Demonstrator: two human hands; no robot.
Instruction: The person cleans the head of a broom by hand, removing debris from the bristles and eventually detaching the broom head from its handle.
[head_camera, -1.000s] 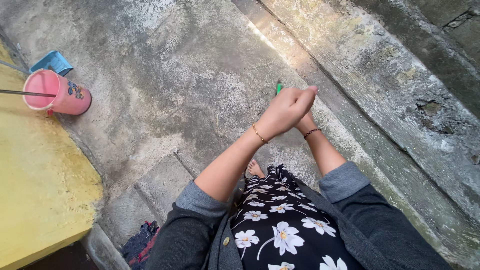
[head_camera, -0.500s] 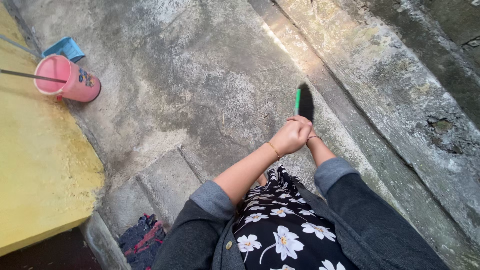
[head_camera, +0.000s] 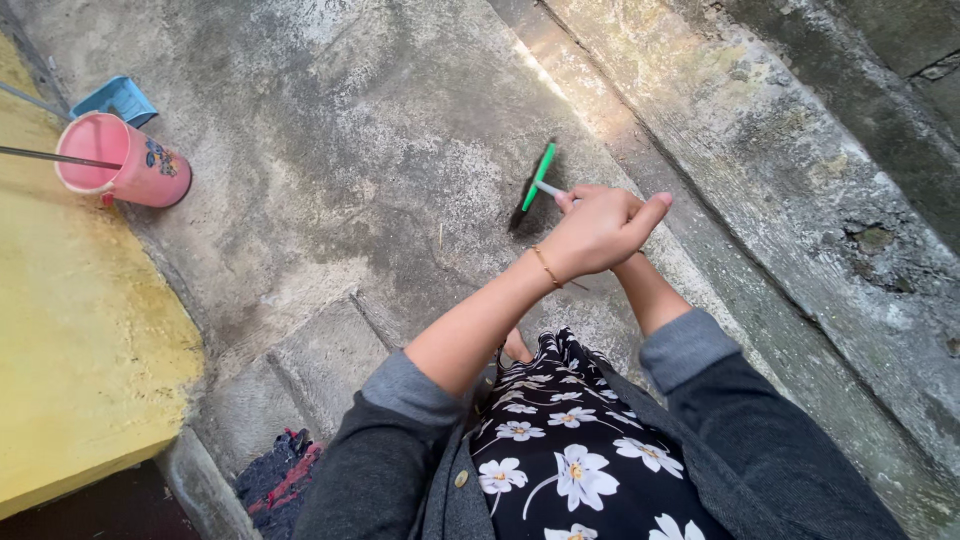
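My left hand (head_camera: 597, 232) is closed around the thin white handle of a small broom (head_camera: 540, 180). The broom has a green head and dark bristles that rest on the concrete floor (head_camera: 380, 150), just ahead and left of my hands. My right hand (head_camera: 634, 262) sits under the left one and is mostly hidden; only its wrist and forearm show, reaching to the same handle. A thin gold bracelet circles my left wrist. I wear grey sleeves and a black dress with white flowers.
A pink plastic mug (head_camera: 130, 168) with a thin rod across its mouth stands at the far left beside a blue dustpan (head_camera: 118, 98). A yellow raised ledge (head_camera: 70, 340) runs along the left. A concrete step and gutter (head_camera: 800, 200) run along the right. A dark red cloth (head_camera: 283, 478) lies near my feet.
The broom head, almost hidden behind my hands a second ago, came into view and has swung to the left across the floor. My hands stay together on the handle.
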